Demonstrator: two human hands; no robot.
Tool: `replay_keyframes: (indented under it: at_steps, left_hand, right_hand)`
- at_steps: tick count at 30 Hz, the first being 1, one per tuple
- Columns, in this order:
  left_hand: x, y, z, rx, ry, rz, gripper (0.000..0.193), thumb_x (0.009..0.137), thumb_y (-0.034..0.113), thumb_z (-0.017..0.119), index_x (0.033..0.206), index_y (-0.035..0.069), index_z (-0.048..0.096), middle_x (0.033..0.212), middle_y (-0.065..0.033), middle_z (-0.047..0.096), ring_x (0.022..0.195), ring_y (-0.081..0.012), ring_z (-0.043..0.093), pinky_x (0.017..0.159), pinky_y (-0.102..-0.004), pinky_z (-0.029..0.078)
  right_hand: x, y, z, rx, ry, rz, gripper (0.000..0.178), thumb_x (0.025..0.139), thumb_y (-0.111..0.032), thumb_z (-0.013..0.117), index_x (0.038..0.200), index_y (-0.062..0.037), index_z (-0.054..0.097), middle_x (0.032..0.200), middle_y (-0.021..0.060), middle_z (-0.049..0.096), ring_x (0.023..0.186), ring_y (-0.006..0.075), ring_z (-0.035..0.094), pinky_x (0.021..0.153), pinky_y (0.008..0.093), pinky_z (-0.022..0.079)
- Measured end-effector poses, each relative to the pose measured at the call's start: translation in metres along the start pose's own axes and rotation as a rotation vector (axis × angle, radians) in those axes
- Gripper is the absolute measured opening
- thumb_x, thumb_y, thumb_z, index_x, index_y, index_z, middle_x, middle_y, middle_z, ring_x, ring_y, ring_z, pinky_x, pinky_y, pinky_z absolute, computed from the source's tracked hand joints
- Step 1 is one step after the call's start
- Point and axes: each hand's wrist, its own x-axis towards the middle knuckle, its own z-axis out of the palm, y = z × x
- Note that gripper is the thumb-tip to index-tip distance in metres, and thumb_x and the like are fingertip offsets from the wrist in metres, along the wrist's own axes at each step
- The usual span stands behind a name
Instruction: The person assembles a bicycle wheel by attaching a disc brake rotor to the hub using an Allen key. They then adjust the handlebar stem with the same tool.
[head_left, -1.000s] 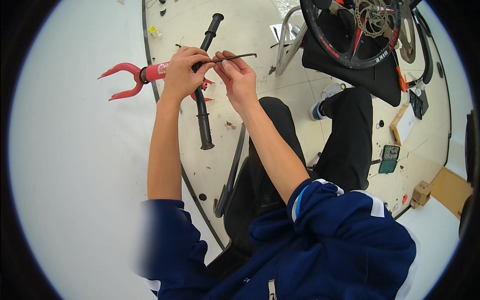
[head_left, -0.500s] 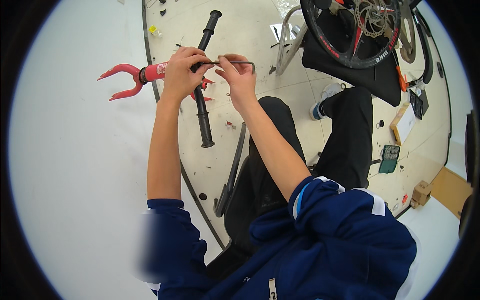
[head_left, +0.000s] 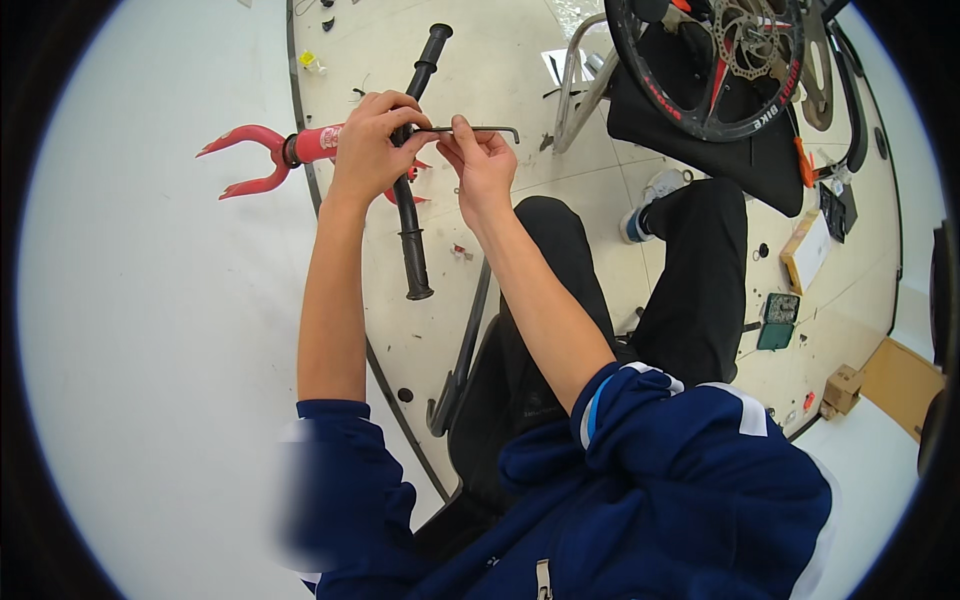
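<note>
My left hand (head_left: 372, 145) is closed around the middle of a black handlebar (head_left: 413, 235), whose two gripped ends stick out above and below it. Left of that hand extends a red bicycle fork (head_left: 262, 148) with a red tube (head_left: 318, 143). A long black hex key (head_left: 490, 128) runs sideways from my left fingertips, its short bent end at the right. The thumb and fingers of my right hand (head_left: 482, 168) pinch its shaft. My left fingers hide where the key's tip meets the handlebar's clamp area.
A bicycle wheel (head_left: 690, 110) with a brake disc rests by a black chair seat (head_left: 745, 165) at upper right. An orange-handled tool (head_left: 803, 162), a green case (head_left: 778, 322) and a small cardboard box (head_left: 843, 388) lie farther right. A white surface (head_left: 170, 350) fills the left side.
The hex key's bent end has moved slightly right. My right hand's fingers have shifted on its shaft, and the handlebar has tilted a little, its top end moving right.
</note>
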Motion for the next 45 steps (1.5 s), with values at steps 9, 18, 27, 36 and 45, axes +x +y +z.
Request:
replay_keyframes:
  at_steps: [9, 18, 27, 36, 45]
  left_hand:
    - [-0.001, -0.005, 0.002, -0.017, 0.014, 0.023, 0.011, 0.076, 0.011, 0.080, 0.084, 0.004, 0.075, 0.088, -0.0022, 0.067, 0.086, -0.0224, 0.061, 0.075, -0.0345, 0.051]
    - [-0.002, -0.005, -0.003, -0.005, -0.030, -0.032, 0.013, 0.074, 0.010, 0.080, 0.085, 0.005, 0.074, 0.085, -0.0023, 0.067, 0.085, -0.0229, 0.061, 0.076, -0.0354, 0.051]
    - [-0.004, -0.007, -0.004, -0.007, 0.011, 0.004, 0.012, 0.074, 0.010, 0.080, 0.082, 0.003, 0.074, 0.085, -0.0031, 0.069, 0.086, -0.0232, 0.061, 0.075, -0.0352, 0.051]
    - [-0.003, -0.007, -0.006, -0.048, 0.014, -0.006, 0.010, 0.075, 0.010, 0.079, 0.082, 0.005, 0.075, 0.086, -0.0027, 0.069, 0.087, -0.0232, 0.061, 0.075, -0.0349, 0.051]
    - [-0.002, -0.009, -0.004, -0.008, 0.005, 0.037, 0.011, 0.078, 0.012, 0.078, 0.084, 0.004, 0.074, 0.086, -0.0028, 0.069, 0.087, -0.0234, 0.060, 0.076, -0.0362, 0.050]
  right_hand:
    - [0.002, -0.014, 0.001, 0.211, -0.188, -0.040, 0.026, 0.097, -0.004, 0.062, 0.120, 0.0071, 0.058, 0.113, 0.0165, 0.068, 0.105, 0.0227, 0.068, 0.092, 0.0327, 0.058]
    - [0.004, -0.005, 0.002, -0.081, 0.006, 0.029, 0.026, 0.094, -0.011, 0.068, 0.113, 0.0038, 0.059, 0.112, 0.0158, 0.068, 0.102, 0.0208, 0.068, 0.091, 0.0338, 0.059]
    - [0.001, -0.012, 0.005, 0.205, -0.153, 0.014, 0.022, 0.096, -0.007, 0.064, 0.116, 0.0026, 0.061, 0.113, 0.0136, 0.069, 0.101, 0.0196, 0.069, 0.090, 0.0319, 0.059]
    - [0.006, 0.001, 0.005, 0.023, 0.013, 0.067, 0.018, 0.094, -0.012, 0.069, 0.106, 0.0002, 0.063, 0.104, 0.0107, 0.070, 0.096, 0.0193, 0.069, 0.089, 0.0321, 0.059]
    - [0.004, -0.011, 0.004, 0.186, -0.214, -0.028, 0.024, 0.096, -0.010, 0.065, 0.116, 0.0038, 0.061, 0.114, 0.0129, 0.068, 0.106, 0.0213, 0.067, 0.095, 0.0332, 0.057]
